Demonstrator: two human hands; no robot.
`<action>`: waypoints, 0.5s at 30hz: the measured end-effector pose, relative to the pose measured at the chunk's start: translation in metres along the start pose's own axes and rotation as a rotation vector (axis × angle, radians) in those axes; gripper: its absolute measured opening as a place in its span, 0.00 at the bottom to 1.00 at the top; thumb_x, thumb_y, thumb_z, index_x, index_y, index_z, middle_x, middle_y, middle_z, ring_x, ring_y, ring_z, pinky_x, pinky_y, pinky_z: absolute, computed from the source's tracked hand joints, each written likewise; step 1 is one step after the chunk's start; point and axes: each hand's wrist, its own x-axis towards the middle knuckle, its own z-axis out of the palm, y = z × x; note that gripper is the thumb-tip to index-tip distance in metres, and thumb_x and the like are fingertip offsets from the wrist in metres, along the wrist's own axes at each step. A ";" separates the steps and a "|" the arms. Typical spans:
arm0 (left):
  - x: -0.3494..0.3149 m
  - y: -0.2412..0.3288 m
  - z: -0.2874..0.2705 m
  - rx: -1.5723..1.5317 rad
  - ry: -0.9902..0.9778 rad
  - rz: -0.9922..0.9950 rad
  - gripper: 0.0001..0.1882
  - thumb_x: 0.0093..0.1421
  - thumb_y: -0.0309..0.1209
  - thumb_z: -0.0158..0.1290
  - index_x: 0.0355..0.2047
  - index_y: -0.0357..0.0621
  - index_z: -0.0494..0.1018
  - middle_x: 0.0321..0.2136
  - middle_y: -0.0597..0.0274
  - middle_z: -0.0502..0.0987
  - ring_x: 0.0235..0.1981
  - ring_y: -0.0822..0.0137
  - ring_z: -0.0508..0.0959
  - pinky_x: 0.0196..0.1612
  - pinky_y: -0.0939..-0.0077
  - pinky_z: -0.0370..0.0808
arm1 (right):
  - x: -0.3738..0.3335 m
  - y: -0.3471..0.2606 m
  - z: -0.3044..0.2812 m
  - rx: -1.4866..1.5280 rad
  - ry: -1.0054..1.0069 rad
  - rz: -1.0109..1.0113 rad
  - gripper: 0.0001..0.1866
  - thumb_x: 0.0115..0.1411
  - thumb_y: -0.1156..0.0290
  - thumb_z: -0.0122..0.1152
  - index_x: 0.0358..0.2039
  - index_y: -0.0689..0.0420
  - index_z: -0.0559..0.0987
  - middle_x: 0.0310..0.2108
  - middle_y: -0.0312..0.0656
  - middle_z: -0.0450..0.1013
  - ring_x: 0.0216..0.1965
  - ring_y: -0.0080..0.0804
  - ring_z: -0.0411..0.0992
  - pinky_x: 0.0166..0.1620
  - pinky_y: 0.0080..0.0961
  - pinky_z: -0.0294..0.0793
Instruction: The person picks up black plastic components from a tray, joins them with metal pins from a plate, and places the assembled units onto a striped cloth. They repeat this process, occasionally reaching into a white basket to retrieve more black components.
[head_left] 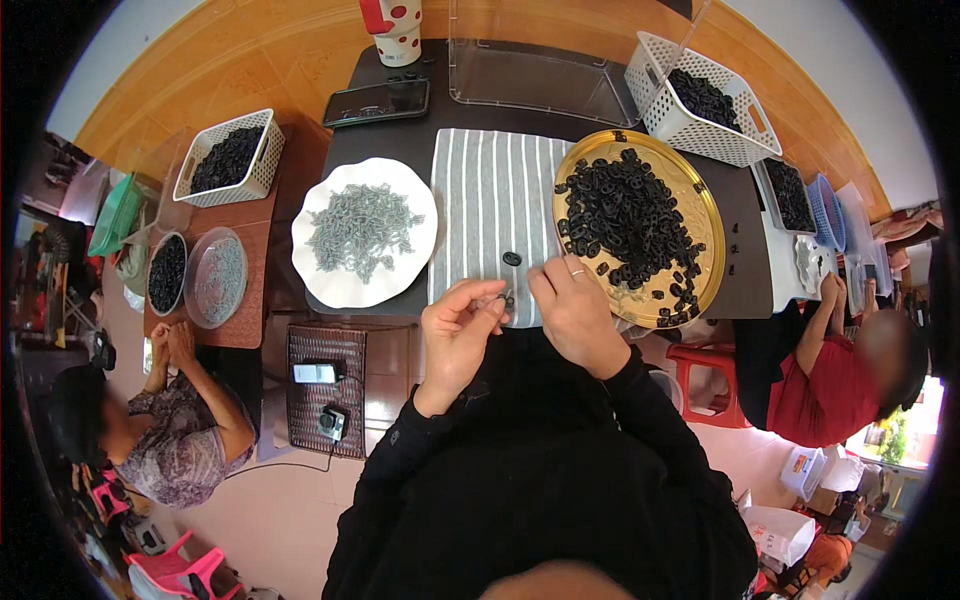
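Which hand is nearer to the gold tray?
Right. The right hand is close by the near left rim of the gold tray; the left hand is farther left, by the striped cloth.

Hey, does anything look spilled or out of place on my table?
Slightly: a few small black pieces lie loose on the table, right of the gold tray, apart from the pile inside it.

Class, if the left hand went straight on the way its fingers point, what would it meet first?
Beyond the small dark piece at its fingertips, the left hand would probably meet the right hand, across a gap above the striped cloth; their relative heights are unclear.
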 end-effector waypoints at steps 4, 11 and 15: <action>-0.001 0.000 -0.001 -0.010 0.006 0.007 0.12 0.59 0.15 0.51 0.43 0.33 0.77 0.30 0.63 0.73 0.28 0.76 0.75 0.28 0.85 0.71 | 0.005 -0.002 -0.005 0.026 -0.026 0.026 0.16 0.44 0.78 0.55 0.37 0.64 0.74 0.31 0.46 0.64 0.35 0.44 0.66 0.38 0.33 0.68; -0.002 -0.001 0.001 0.004 0.004 0.024 0.12 0.59 0.15 0.51 0.43 0.33 0.77 0.30 0.64 0.74 0.28 0.76 0.75 0.28 0.85 0.71 | -0.001 -0.001 -0.005 0.037 -0.066 0.025 0.11 0.43 0.78 0.55 0.31 0.63 0.74 0.29 0.46 0.65 0.35 0.44 0.67 0.37 0.34 0.69; -0.003 0.001 0.001 0.028 0.006 0.020 0.12 0.59 0.15 0.51 0.43 0.33 0.77 0.30 0.64 0.73 0.28 0.76 0.75 0.28 0.85 0.71 | -0.007 0.000 -0.008 0.097 -0.050 0.114 0.06 0.43 0.78 0.57 0.24 0.62 0.71 0.27 0.47 0.65 0.32 0.46 0.68 0.34 0.35 0.69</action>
